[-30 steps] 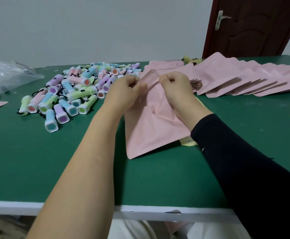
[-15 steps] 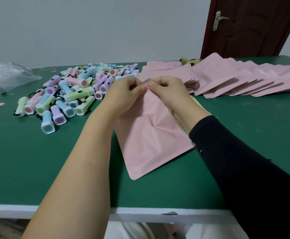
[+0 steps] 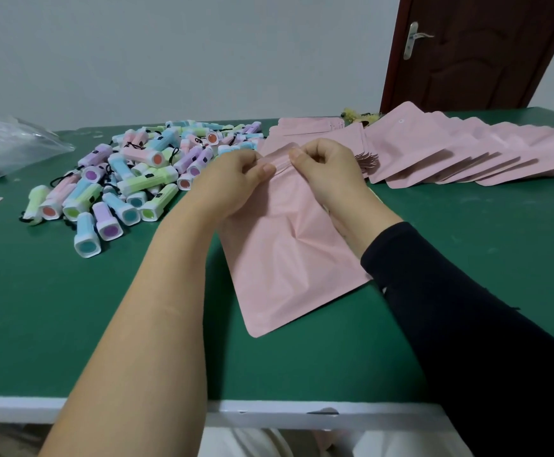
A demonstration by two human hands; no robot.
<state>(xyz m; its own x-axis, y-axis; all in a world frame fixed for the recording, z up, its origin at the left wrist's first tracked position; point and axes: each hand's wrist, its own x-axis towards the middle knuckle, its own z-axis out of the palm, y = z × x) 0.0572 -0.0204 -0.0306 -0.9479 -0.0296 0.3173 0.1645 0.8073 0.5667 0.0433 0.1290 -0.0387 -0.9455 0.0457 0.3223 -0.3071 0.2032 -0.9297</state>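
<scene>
A pink pouch lies slanted on the green table, its bottom corner pointing toward me. My left hand pinches the pouch's top edge from the left. My right hand pinches the same edge from the right, fingers curled, close to the left thumb. The pouch's middle is creased and bulges slightly. What is inside it is hidden.
A heap of small pastel flashlights covers the table's left back. A fanned row of pink pouches lies at the back right. A clear plastic bag sits at far left. A dark door stands behind.
The pouch has slid toward me and its bottom corner now lies nearer the table's front edge. Both hands came together on the top edge, then spread slightly apart.
</scene>
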